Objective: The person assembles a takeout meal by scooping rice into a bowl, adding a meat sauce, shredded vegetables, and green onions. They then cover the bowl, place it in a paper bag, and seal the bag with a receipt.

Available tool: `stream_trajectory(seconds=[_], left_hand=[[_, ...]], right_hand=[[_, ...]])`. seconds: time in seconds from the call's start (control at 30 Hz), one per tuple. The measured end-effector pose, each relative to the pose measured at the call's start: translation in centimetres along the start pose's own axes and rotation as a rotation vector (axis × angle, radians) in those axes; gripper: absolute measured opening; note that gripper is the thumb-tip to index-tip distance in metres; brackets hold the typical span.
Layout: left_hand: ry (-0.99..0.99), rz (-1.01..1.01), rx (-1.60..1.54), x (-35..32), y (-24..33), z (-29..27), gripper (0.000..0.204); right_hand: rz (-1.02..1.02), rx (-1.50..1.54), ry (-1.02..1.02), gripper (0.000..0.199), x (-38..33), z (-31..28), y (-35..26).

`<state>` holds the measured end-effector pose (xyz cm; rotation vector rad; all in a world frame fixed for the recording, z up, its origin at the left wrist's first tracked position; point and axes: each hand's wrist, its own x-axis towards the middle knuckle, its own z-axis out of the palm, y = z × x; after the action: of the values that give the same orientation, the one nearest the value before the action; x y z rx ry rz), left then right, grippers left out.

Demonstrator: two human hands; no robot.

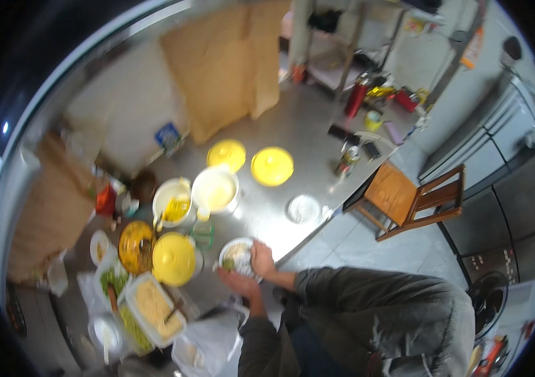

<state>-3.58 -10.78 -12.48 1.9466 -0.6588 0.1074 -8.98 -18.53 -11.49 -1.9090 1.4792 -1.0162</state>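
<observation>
A white bowl [225,252] with pale food and some green in it is at the near edge of the steel table. My left hand [242,284] lies along its near left side, fingers long and close together against the bowl. On the right, my right hand [262,259] is curled at the rim. Between them the two hands clasp the bowl; the fingertips under it are hidden, and blur softens the detail. Left of the bowl stand a pot with a yellow lid [174,259] and a green-framed item [203,234].
Tubs of pale shreds [152,304] and chopped greens [114,281] stand at the left. Beyond are white pots [216,190], yellow lids [272,166] and a white plate [304,209]. A wooden chair [399,193] stands right of the table. A plastic bag [208,336] hangs near my left arm.
</observation>
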Motion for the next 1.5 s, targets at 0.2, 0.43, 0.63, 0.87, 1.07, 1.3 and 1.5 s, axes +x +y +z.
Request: stream_trajectory(seconds=[0.2,0.43,0.63,0.87,1.07,1.3,1.5], left_hand=[[-0.032,-0.397,-0.394,2.9,0.6,-2.3,0.051],[-0.311,-0.129,-0.498,6.7,11.4,-4.6,0.044],[-0.424,0.542,-0.543,13.3,40.7,-4.0,0.029],[-0.163,1.303,-0.329,19.9,73.8,2.4,0.027],[-0.614,1.151,0.506,33.1,82.5,14.8,0.03],[-0.282,1.135,0.619,28.3,86.6,15.5,0.03],[-0.521,0.737,0.286,30.8,84.5,14.9,0.041]], right_hand=[[0.474,0.276,-0.388,0.061,3.1,-2.9,-3.8],[0.601,0.763,-1.02,0.083,10.2,-21.7,-6.5],[0.715,1.356,-0.801,0.061,13.8,-35.1,-0.5],[0.63,1.353,-0.433,0.057,19.3,-47.5,10.1],[0.592,1.271,-0.419,0.055,22.8,-52.5,17.2],[0.668,1.26,-0.339,0.05,24.2,-57.7,24.0],[0.68,1.322,-0.335,0.043,26.2,-58.7,24.6]])
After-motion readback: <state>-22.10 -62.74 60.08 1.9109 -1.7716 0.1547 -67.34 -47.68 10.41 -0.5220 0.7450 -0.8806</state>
